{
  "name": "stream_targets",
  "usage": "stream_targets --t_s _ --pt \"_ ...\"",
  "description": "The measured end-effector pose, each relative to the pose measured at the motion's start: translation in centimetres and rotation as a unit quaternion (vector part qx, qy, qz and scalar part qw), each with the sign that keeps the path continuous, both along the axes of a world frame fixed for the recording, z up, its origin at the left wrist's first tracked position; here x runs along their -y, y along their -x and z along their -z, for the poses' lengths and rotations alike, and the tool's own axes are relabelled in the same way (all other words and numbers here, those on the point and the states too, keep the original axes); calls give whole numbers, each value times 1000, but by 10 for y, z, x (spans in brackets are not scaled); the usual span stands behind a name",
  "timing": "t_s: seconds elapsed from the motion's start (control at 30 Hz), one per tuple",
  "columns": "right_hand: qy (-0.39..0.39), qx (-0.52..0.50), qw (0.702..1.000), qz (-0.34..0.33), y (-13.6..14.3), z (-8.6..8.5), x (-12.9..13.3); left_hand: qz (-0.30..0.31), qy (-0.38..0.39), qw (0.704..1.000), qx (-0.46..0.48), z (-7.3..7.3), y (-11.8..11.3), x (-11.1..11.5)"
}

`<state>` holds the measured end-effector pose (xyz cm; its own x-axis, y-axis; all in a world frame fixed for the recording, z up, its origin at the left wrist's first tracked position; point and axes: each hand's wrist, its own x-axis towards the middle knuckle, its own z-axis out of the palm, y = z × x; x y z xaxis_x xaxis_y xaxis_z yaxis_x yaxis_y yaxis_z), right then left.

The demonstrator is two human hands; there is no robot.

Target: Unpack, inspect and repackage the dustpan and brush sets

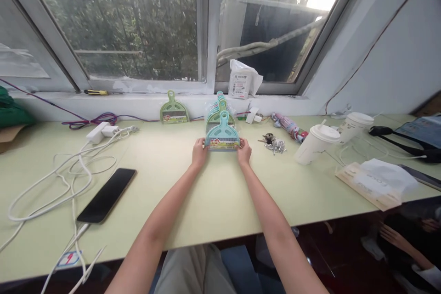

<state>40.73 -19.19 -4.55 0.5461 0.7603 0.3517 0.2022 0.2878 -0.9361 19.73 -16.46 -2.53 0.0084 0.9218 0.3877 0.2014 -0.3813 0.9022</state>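
Observation:
A light-blue mini dustpan (223, 131) with a colourful label stands upright in clear wrapping on the table. My left hand (199, 152) grips its left lower edge, fingers closed. At the right lower edge, my right hand (244, 151) holds the same dustpan. Close behind it is a row of more wrapped dustpans, the nearest of them a green dustpan (222, 106) partly hidden by the blue one. Another green dustpan (172, 111) leans apart to the left, against the wall under the window.
Left on the table (220, 206) are a phone (107, 195), white cables and a charger (96, 132). To the right are keys (272, 141), a folded umbrella (288, 126), two lidded cups (315, 144) and a paper bag (370, 183). Another person's hand (394, 236) shows at lower right.

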Motion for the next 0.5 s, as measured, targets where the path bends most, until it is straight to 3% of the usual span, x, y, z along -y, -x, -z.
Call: stream_targets --t_s 0.1,0.3,0.5 --pt "24 88 996 -6 -8 1 -22 -21 -16 998 -55 3 -9 -24" --pt "3 303 949 86 -9 2 -71 -98 -26 971 -216 11 -21 -71" --pt "-1 406 913 37 -13 0 -101 -69 -10 966 -247 16 -35 -91"
